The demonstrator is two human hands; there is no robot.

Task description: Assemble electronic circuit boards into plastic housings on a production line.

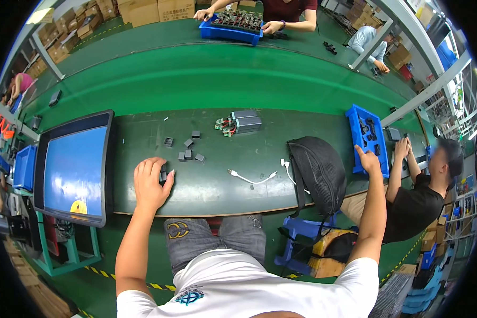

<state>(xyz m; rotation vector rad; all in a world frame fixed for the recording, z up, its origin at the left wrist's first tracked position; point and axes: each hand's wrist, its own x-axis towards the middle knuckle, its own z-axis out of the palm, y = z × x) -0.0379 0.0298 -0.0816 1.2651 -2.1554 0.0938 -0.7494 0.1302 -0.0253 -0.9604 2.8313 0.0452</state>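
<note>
My left hand (151, 183) rests on the dark green worktable, its fingers and thumb curled around a small dark grey plastic piece (163, 174). Several similar small grey box-shaped pieces (188, 143) lie loose just beyond it. Over on the right, my right hand (370, 160) grips the near left side of a blue plastic bin (382, 162); part of its fingers is hidden. Inside that bin lie several black parts (367, 127).
A black mesh bag (319, 172) and white cables (252, 182) lie mid-right. Grey cased units with wired circuit boards (238, 123) stand farther back. A black-rimmed blue tray (74, 169) flanks the left. A co-worker (421, 196) sits right; another handles a full bin (230, 33) across.
</note>
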